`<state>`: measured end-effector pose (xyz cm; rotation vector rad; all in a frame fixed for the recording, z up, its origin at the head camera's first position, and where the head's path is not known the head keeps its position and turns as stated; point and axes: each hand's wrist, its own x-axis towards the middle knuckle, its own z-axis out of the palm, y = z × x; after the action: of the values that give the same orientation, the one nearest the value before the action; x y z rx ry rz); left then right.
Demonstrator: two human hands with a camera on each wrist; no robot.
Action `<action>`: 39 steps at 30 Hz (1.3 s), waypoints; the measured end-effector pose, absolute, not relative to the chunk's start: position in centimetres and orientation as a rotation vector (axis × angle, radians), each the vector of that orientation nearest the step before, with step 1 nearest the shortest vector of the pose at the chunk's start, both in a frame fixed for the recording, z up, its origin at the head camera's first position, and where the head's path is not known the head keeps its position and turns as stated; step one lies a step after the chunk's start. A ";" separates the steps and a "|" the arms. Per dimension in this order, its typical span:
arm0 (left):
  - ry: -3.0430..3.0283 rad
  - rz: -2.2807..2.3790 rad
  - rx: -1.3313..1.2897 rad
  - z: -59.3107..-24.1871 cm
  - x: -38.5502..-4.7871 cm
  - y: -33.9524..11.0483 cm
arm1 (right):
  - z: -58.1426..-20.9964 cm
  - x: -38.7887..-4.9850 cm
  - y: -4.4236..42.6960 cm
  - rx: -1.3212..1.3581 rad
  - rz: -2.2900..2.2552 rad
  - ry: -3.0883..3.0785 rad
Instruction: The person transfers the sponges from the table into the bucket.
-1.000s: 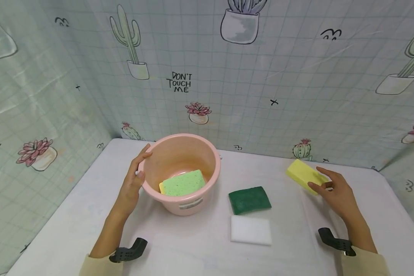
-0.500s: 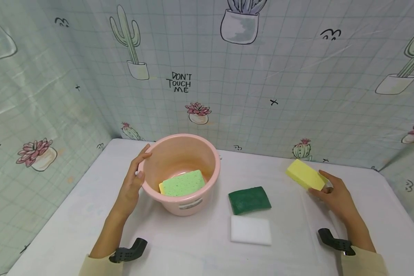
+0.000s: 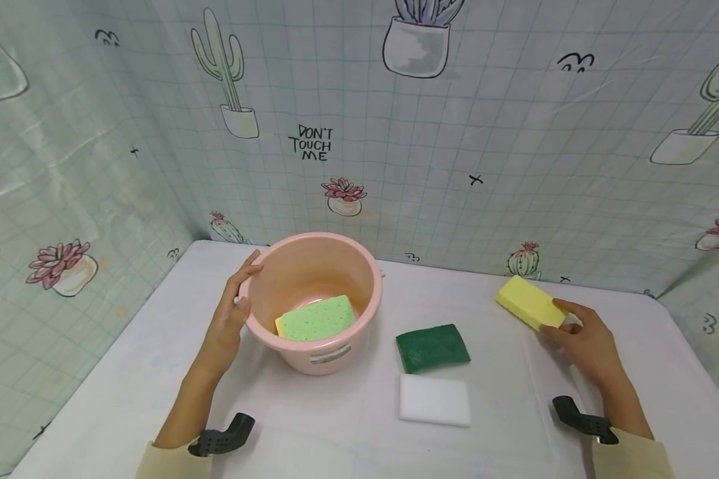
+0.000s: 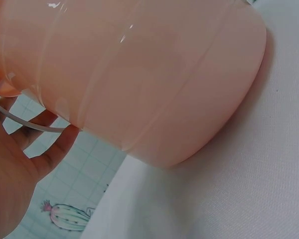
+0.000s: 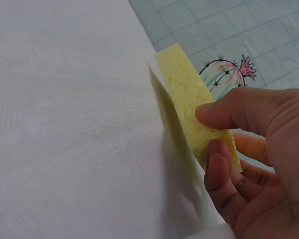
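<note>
A pink bucket [image 3: 329,362] stands on the left part of the white table, with a green-and-yellow sponge [image 3: 316,319] lying inside. My left hand [image 3: 223,326] grips the bucket's left side at the rim; in the left wrist view its fingers [image 4: 57,152] touch the outer wall, and the thin handle [image 4: 25,123] crosses them. At the far right, my right hand [image 3: 590,342] pinches the near end of a yellow sponge [image 3: 527,303] between thumb and fingers. In the right wrist view the sponge [image 5: 182,84] is seen along its narrow side; whether it touches the table is unclear.
Between the hands lie a dark green scouring pad [image 3: 433,348] and, just nearer, a white sponge block [image 3: 435,400]. A cloth printed with cacti [image 3: 407,153] hangs close behind the table [image 3: 311,426] and along its sides.
The right thumb and fingers have closed on the end of the yellow sponge, which has hardly shifted. The left hand and bucket look unmoved.
</note>
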<state>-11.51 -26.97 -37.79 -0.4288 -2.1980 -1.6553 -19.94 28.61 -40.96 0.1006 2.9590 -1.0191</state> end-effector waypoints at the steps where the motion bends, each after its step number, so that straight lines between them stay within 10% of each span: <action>1: -2.200 -1.651 -0.426 -37.8 -11.5 -27.0 | -40.8 -20.0 28.6 0.111 -1.038 2.948; 39: -2.203 -1.655 -0.436 -37.9 -11.4 -27.1 | -33.4 -18.0 23.9 -0.274 -1.293 2.988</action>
<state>-11.42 -27.13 -37.93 -0.4362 -2.2033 -1.6554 -18.05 23.89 -33.38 -0.2741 2.9883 -1.2925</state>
